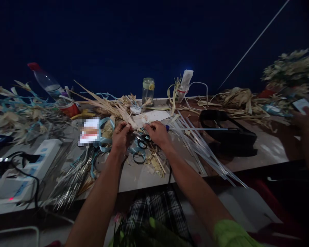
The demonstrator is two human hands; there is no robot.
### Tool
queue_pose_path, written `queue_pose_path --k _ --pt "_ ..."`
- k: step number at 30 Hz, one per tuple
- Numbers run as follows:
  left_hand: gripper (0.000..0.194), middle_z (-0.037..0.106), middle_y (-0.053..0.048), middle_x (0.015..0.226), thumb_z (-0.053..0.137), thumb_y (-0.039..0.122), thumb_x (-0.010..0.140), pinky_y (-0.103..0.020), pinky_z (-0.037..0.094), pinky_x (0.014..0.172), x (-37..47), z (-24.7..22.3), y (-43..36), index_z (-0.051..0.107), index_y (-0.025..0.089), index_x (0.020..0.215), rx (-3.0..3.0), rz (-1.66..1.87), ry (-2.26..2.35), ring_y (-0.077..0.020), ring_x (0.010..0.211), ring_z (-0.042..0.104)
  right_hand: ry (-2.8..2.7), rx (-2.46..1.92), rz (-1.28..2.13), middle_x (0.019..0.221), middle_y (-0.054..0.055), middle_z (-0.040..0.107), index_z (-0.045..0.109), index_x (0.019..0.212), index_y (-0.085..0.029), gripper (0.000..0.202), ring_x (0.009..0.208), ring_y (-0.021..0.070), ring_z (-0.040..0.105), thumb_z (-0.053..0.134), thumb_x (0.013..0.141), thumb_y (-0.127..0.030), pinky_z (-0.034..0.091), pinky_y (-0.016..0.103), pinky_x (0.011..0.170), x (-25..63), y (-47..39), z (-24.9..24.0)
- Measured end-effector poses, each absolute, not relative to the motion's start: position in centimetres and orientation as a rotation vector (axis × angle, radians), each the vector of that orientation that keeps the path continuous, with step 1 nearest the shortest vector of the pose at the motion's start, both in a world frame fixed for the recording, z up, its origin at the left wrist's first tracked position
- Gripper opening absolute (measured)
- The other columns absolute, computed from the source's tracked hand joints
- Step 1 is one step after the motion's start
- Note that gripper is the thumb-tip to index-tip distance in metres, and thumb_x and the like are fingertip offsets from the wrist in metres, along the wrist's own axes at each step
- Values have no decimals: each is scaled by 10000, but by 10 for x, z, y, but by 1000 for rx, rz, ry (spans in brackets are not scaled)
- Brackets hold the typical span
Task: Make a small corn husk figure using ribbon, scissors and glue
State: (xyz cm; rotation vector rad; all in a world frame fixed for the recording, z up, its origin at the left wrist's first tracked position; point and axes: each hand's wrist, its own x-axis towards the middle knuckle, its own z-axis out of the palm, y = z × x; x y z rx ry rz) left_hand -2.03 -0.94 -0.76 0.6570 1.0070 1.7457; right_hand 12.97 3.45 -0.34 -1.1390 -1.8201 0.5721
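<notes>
My left hand (121, 137) is closed in a pinch beside a pale dried husk strip (126, 116); what its fingertips hold is too small to make out. Close by, my right hand (157, 133) is closed around a thin clear rod (201, 129), which sticks out level to the right past a small blue piece (167, 127). Black-handled scissors (142, 142) lie on the table just below and between my hands. A white sheet (154, 117) lies behind them, and husk scraps (155, 163) are scattered in front.
A bundle of wires (73, 176) and a power strip (45, 159) lie left. More clear rods (206, 152) and a black strapped object (228, 135) lie right. A glass jar (147, 90) stands behind. Another person's hand (307, 118) holds a phone (301, 105) at far right.
</notes>
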Motion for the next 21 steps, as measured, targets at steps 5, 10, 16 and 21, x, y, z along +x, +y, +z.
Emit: queue_pose_path --k 5,10,16,21 --pt "257 569 41 656 722 220 578 -206 454 649 -19 -9 -7 512 169 717 668 1789 944 -61 604 549 -1687 -1066 738 802 29 601 598 824 -154 235 684 115 526 503 776 -363 424 238 650 126 33 -3" --pt "298 586 34 673 747 236 543 -202 438 576 -17 -6 -11 522 166 725 621 1687 1000 -75 592 553 -1732 -1015 982 749 17 621 630 856 -158 230 714 131 559 499 766 -325 438 240 654 118 31 -4" --pt "305 591 24 690 768 237 515 -211 448 607 -16 -5 -11 556 154 719 628 1651 948 -80 623 558 -1784 -1028 1016 762 23 641 641 919 -165 258 763 145 585 498 769 -319 458 255 685 111 27 0" --pt "282 584 22 667 777 223 513 -219 444 629 -13 -4 -12 561 145 676 636 1600 836 -80 617 552 -1865 -995 1005 880 31 663 635 923 -159 234 835 140 594 513 756 -268 459 267 764 109 25 4"
